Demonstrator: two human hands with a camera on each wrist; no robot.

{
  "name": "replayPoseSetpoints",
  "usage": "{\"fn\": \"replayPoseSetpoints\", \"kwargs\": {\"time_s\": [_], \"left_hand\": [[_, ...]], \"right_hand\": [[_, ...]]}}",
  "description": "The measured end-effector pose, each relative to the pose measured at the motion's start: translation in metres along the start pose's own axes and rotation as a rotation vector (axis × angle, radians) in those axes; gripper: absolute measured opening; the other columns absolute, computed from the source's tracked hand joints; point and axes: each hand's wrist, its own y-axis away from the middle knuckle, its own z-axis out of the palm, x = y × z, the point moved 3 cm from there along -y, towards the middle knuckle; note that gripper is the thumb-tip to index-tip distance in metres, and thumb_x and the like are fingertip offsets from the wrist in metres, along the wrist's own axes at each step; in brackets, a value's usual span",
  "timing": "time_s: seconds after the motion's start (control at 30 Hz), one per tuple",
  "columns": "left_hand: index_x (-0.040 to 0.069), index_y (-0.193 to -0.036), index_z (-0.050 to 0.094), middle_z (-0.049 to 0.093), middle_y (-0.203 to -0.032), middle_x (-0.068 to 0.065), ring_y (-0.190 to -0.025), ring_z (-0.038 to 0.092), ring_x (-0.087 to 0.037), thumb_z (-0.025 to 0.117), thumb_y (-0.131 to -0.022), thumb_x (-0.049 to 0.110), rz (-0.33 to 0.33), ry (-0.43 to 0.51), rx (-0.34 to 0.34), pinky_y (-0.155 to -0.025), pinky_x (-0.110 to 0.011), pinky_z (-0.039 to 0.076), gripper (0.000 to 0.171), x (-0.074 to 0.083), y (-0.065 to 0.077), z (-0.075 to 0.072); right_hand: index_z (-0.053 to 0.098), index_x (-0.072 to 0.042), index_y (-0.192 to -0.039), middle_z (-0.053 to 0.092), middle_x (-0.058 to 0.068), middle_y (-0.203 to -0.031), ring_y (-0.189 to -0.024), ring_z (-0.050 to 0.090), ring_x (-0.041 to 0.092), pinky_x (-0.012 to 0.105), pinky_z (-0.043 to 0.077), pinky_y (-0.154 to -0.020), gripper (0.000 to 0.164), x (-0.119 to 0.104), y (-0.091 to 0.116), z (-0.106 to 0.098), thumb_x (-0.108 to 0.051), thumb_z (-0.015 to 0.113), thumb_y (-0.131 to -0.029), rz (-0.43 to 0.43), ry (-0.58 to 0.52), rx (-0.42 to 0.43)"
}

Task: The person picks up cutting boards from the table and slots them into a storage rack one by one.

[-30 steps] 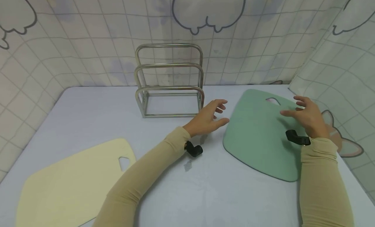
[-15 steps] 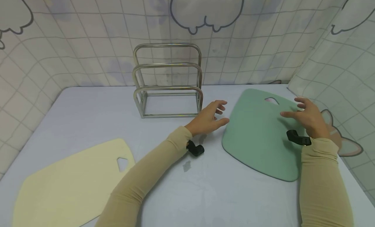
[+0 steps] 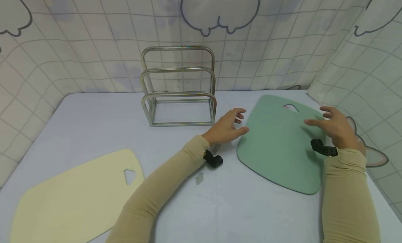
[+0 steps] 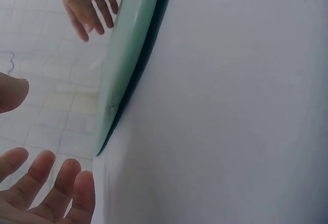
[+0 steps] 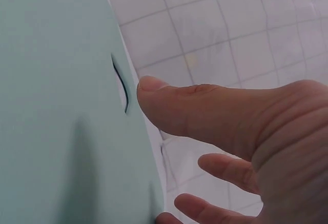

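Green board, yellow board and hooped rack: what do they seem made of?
Green board: probably plastic, satin; its face is smooth and evenly coloured.
Yellow board: likely plastic, matte, with a similarly uniform face.
Hooped rack: apparently polished metal, given the bright highlights along its bars; which metal is unclear.

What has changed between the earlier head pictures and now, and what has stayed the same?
The left hand shifted slightly right, toward the green board; the right hand also moved slightly right. Neither took hold of or let go of anything. The green board, yellow board and metal rack stayed in place.
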Motion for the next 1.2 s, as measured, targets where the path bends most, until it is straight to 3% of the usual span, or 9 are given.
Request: {"fn": "replayPoseSetpoints", "kwargs": {"time_s": [0.53,0.87,0.97,1.1,1.2], "left_hand": [[0.009,-0.161,0.028,0.049,-0.155,-0.014,-0.142,0.054,-0.026,0.063,-0.102,0.032,-0.099,-0.018,-0.059,-0.116,-0.038,0.048,0.073,0.006,-0.005,0.009],[0.008,-0.163,0.024,0.047,-0.159,-0.012,-0.144,0.054,-0.024,0.061,-0.102,0.036,-0.157,-0.025,-0.054,-0.118,-0.038,0.047,0.077,0.005,-0.007,0.010],[0.008,-0.164,0.024,0.047,-0.160,-0.011,-0.144,0.053,-0.024,0.060,-0.103,0.037,-0.164,-0.033,-0.054,-0.118,-0.039,0.047,0.076,0.004,-0.008,0.010],[0.007,-0.164,0.024,0.047,-0.161,-0.011,-0.145,0.053,-0.025,0.060,-0.104,0.037,-0.178,-0.025,-0.047,-0.118,-0.039,0.047,0.076,0.003,-0.010,0.010],[0.007,-0.163,0.024,0.048,-0.160,-0.012,-0.145,0.053,-0.025,0.060,-0.104,0.036,-0.189,-0.019,-0.042,-0.118,-0.039,0.047,0.075,0.003,-0.012,0.010]], "right_hand": [[0.002,-0.001,-0.165,0.009,0.036,-0.168,-0.145,0.027,0.064,0.072,0.035,-0.115,0.107,0.009,-0.002,-0.004,-0.053,0.067,-0.096,0.060,0.053,-0.010],[0.002,0.003,-0.163,0.015,0.035,-0.167,-0.150,0.021,0.060,0.074,0.030,-0.116,0.103,0.016,-0.002,-0.006,-0.043,0.067,-0.098,0.095,0.055,-0.067],[0.003,0.004,-0.163,0.019,0.034,-0.167,-0.150,0.025,0.055,0.066,0.040,-0.111,0.101,0.019,-0.003,-0.007,-0.043,0.065,-0.099,0.090,0.063,-0.076],[0.012,0.006,-0.162,0.029,0.033,-0.164,-0.148,0.032,0.049,0.053,0.041,-0.101,0.095,0.023,-0.003,-0.009,-0.049,0.059,-0.101,0.075,0.081,-0.068],[0.017,0.006,-0.162,0.031,0.032,-0.164,-0.150,0.032,0.048,0.056,0.038,-0.108,0.092,0.027,-0.003,-0.010,-0.051,0.057,-0.101,0.080,0.063,-0.065]]}}
